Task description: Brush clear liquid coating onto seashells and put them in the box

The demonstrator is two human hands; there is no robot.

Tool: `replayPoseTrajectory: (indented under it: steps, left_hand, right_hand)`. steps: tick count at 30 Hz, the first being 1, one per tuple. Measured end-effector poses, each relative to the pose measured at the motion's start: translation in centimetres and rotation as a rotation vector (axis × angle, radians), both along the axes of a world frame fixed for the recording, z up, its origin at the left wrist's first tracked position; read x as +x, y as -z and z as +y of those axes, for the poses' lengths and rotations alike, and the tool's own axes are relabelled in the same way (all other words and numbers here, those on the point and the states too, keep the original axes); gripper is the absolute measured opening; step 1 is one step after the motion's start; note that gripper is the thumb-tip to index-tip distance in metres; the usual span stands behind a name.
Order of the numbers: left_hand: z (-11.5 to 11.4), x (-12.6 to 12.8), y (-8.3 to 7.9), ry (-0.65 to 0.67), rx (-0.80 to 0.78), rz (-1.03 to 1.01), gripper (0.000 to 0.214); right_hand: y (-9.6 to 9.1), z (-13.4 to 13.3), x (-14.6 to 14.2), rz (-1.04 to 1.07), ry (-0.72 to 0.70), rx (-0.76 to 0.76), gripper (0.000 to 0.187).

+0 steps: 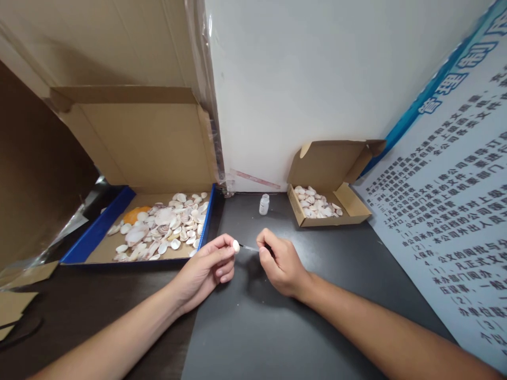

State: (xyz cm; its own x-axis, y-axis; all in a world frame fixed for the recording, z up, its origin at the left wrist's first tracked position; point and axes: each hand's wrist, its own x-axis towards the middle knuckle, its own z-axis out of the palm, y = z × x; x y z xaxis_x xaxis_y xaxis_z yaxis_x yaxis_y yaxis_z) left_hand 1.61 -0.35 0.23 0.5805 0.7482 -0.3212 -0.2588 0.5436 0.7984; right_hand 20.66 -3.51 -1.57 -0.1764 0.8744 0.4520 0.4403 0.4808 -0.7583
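Note:
My left hand (212,266) pinches a small white shell (236,245) between thumb and fingertips above the dark table (253,327). Opposite it, my right hand (279,264) grips a thin brush-like stick (249,248) whose tip points at the shell, almost touching it. A small clear bottle (264,204) stands uncapped just behind the hands. To the left lies a blue-edged cardboard tray (95,232) with several pale shells (166,227). At the right back sits a small open cardboard box (348,206) holding more shells (317,207).
A white wall rises behind the table. A large printed poster (451,221) leans along the right side. Big cardboard panels (130,132) stand at the left back, and cardboard scraps (16,301) and plastic film lie at the far left.

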Motion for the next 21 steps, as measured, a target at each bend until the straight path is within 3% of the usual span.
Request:
replayPoseTrajectory:
  steps: [5,14,21]
  left_hand:
    - [-0.07,0.07,-0.13,-0.009,-0.005,0.000,0.016]
    - [-0.06,0.05,-0.08,-0.001,-0.002,0.009,0.017]
    - [-0.16,0.16,-0.32,0.006,0.005,0.018,0.019]
  right_hand:
    - [-0.10,-0.03,-0.01,0.044,-0.095,0.033,0.012]
    - [-0.21,-0.08,0.08,0.067,-0.137,0.046,0.012]
    - [0.12,0.02,0.03,0.076,-0.051,-0.019,0.012]
